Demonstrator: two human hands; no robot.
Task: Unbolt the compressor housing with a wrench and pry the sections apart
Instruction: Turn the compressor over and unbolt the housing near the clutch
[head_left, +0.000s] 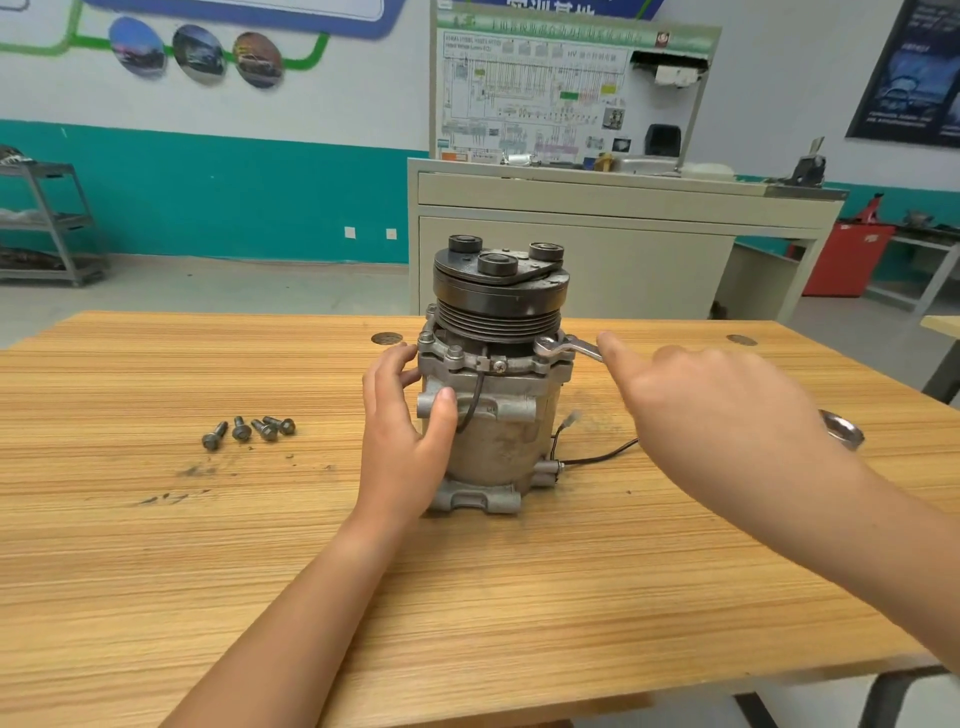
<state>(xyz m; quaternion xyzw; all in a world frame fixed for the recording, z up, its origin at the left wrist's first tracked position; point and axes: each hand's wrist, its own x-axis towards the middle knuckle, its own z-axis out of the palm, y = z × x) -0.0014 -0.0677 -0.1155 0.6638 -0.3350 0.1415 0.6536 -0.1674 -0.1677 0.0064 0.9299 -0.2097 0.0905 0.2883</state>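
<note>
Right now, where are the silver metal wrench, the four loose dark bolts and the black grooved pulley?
Silver metal wrench (566, 347): head view, near its open end.
Four loose dark bolts (242, 429): head view, on the second bolt from left.
Black grooved pulley (498, 314): head view, on its ribbed side.

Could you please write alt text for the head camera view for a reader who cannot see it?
A person's left hand grips a compressor standing pulley-up on a wooden table, while the right hand, blurred, lies over a wrench whose head sits at the compressor's upper flange. Four loose bolts lie on the table to its left.
</note>
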